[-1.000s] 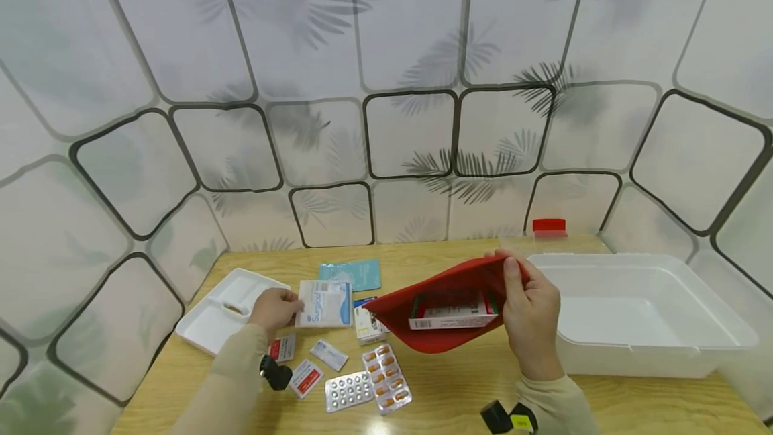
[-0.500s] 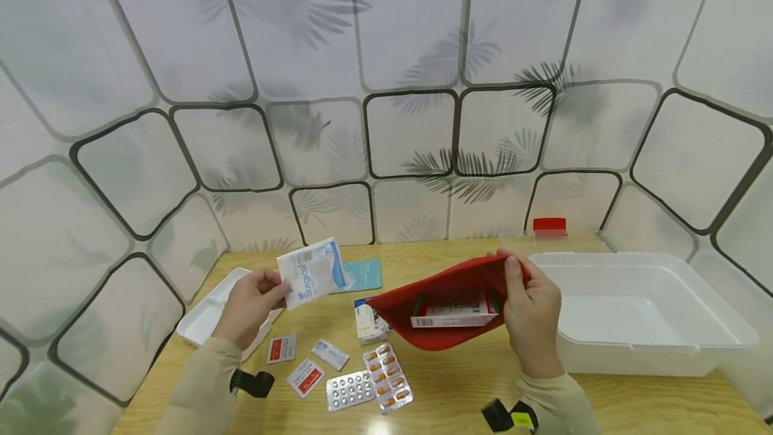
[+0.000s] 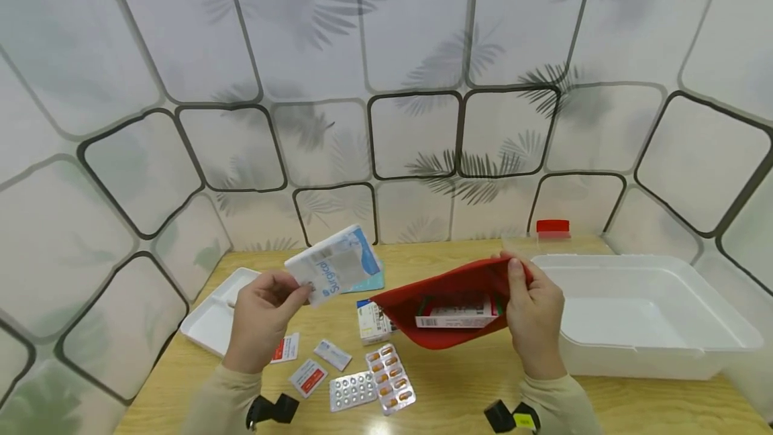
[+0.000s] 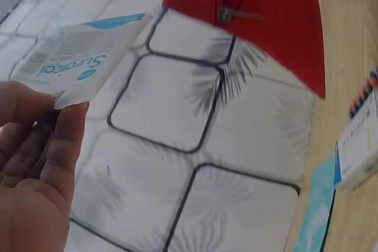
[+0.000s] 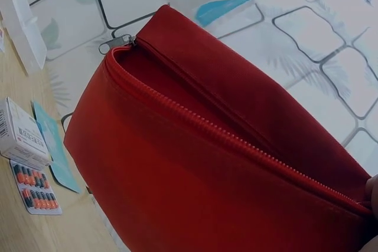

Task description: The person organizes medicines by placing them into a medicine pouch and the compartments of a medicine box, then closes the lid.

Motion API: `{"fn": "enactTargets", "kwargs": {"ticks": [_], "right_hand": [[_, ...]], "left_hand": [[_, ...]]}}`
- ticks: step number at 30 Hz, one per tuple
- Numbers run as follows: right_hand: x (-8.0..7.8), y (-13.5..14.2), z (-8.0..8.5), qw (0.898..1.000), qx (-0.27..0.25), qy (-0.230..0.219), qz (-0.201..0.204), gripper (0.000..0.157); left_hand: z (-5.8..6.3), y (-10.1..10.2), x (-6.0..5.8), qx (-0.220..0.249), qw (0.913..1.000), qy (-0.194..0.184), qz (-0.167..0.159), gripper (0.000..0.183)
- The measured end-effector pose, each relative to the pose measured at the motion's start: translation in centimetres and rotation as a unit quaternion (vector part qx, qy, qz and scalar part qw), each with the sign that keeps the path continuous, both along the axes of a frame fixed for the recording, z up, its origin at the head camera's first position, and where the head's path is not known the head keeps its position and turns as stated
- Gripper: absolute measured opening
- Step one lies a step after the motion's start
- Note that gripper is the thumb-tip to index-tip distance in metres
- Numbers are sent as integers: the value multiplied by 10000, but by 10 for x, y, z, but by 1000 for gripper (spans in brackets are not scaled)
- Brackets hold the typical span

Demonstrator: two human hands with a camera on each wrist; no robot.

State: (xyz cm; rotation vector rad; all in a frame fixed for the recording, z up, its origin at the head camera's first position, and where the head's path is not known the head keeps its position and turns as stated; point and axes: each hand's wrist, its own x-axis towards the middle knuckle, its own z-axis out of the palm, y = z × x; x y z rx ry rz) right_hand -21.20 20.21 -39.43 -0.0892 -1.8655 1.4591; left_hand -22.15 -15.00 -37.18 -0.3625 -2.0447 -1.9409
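Note:
My left hand point(image 3: 260, 321) pinches a white-and-blue packet marked "Surgical" point(image 3: 338, 264) by its near corner, raised above the table. In the left wrist view thumb and fingertips meet on the packet's point(image 4: 77, 57) edge. A red zip pouch point(image 3: 471, 274) hangs from my right hand point(image 3: 534, 314), which grips its right end. The pouch's mouth is unzipped and gapes toward me, with a white, red and green box point(image 3: 455, 321) lying inside. In the right wrist view the zip puller point(image 5: 115, 43) is at the pouch's far end, and the packet appears beyond it.
A teal packet point(image 3: 371, 282), a small medicine box point(image 3: 373, 321), a silver blister pack point(image 3: 353, 391), an orange capsule blister pack point(image 3: 390, 379) and small sachets point(image 3: 308, 377) lie on the table. A white tray point(image 3: 208, 314) stands left; a large white bin point(image 3: 640, 354) stands right.
My left hand has picked the Surgical packet off the table, lifted it and carried it rightward, tilting it toward the pouch. My right hand and the pouch have stayed nearly still.

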Motion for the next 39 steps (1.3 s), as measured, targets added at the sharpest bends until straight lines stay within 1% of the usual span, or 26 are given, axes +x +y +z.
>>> {"fn": "enactTargets", "kwargs": {"ticks": [2, 4, 6, 7, 9, 11, 13, 16, 17, 19, 20, 22, 24, 26, 28, 31, 34, 38, 39], "right_hand": [[0, 0, 0, 10000, 15, -46, -23, 28], [0, -1, 0, 9999, 40, -89, -25, 29], [1, -2, 1, 9999, 70, -134, -4, 29], [1, -2, 1, 9998, 94, -155, -7, 29], [1, -3, 1, 9997, 136, -181, -18, 29], [1, -3, 1, 9997, 160, -194, -28, 28], [2, -4, 0, 9997, 152, -183, -26, 28], [1, -4, 0, 9998, 115, -158, 25, 28], [1, -4, 0, 9998, 102, -148, 47, 28], [1, -4, 0, 9999, 63, -127, 79, 27], [1, -4, 0, 9999, 62, -127, 81, 27], [1, -4, 0, 9999, 77, -136, 66, 27], [1, -4, 0, 9998, 82, -157, 61, 27], [2, -5, 0, 9997, 122, -212, 47, 27], [3, -5, 0, 9996, 130, -266, 43, 28], [4, -4, 1, 9994, 98, -329, 17, 28], [4, -4, 2, 9994, 40, -333, 19, 28], [4, -4, 4, 9997, -49, -232, 109, 28], [4, -4, 4, 9997, -83, -195, 133, 28]], "left_hand": [[0, 8, 5, -32, 9992, 402, -78, 12], [-1, 17, 8, -86, 9952, 937, -253, 13], [-4, 26, 11, -186, 9853, 1620, -500, 16], [-5, 31, 12, -268, 9783, 1957, -628, 18], [-8, 41, 15, -448, 9622, 2534, -894, 22], [-11, 52, 17, -718, 9425, 3096, -1035, 23], [-13, 62, 19, -1056, 9229, 3554, -1040, 20], [-15, 75, 19, -1598, 8876, 4233, -863, 11], [-15, 79, 19, -1789, 8770, 4391, -773, 10], [-15, 86, 20, -2146, 8574, 4637, -611, 15], [-15, 89, 20, -2309, 8494, 4714, -555, 17], [-16, 95, 21, -2625, 8358, 4801, -453, 19], [-16, 101, 22, -2892, 8245, 4849, -379, 21], [-18, 107, 22, -3039, 8176, 4878, -346, 22], [-20, 113, 21, -3102, 8135, 4911, -286, 23], [-24, 119, 19, -3149, 8136, 4886, -148, 23], [-27, 123, 18, -3281, 8146, 4783, 43, 24], [-31, 125, 18, -3453, 8159, 4629, 269, 25], [-31, 125, 18, -3501, 8152, 4603, 320, 24]]}}
